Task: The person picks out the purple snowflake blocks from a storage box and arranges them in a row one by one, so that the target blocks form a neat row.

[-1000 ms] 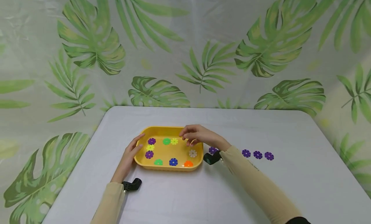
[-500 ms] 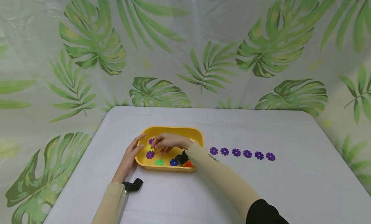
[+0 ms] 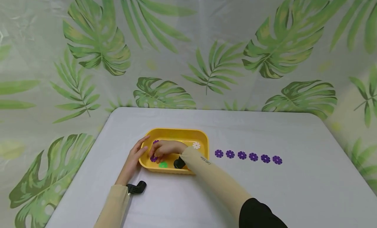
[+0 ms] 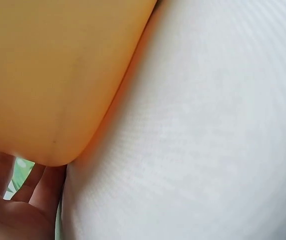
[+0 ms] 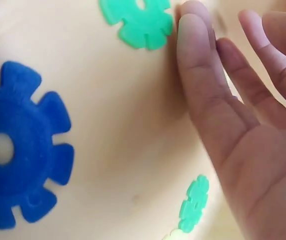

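So the purple disc [image 3: 153, 159] being worked at is down in the yellow tray [image 3: 176, 133], near its left end and mostly tucked under the fingers of the right hand [image 3: 166, 148]. It's round with a notched rim, so it doesn't really point anywhere; the tray is what has a long axis, running left to right across the person's front. That right hand is bent over with its fingers angled down and leftward, and the beige sleeve [image 3: 218, 175] behind it comes in diagonally from the lower right, crossing the near rim. The right wrist view has the two nearest digits close together and the others spread off to the side, but I can't tell if they're pinching the disc (the tips are hidden from above). A green disc [image 3: 163, 164] lies just beside that hand, a blue disc [image 5: 28, 145] shows up large in the wrist shot, and a white disc [image 3: 196, 145] sits toward the tray's far right corner. Left hand [image 3: 134, 157] is at the tray's left end, thumb and fingers apart, resting on the rim. Outside, a row of six purple discs [image 3: 242, 155] runs rightward along the white table [image 3: 294, 188], its right end slightly nearer the person.
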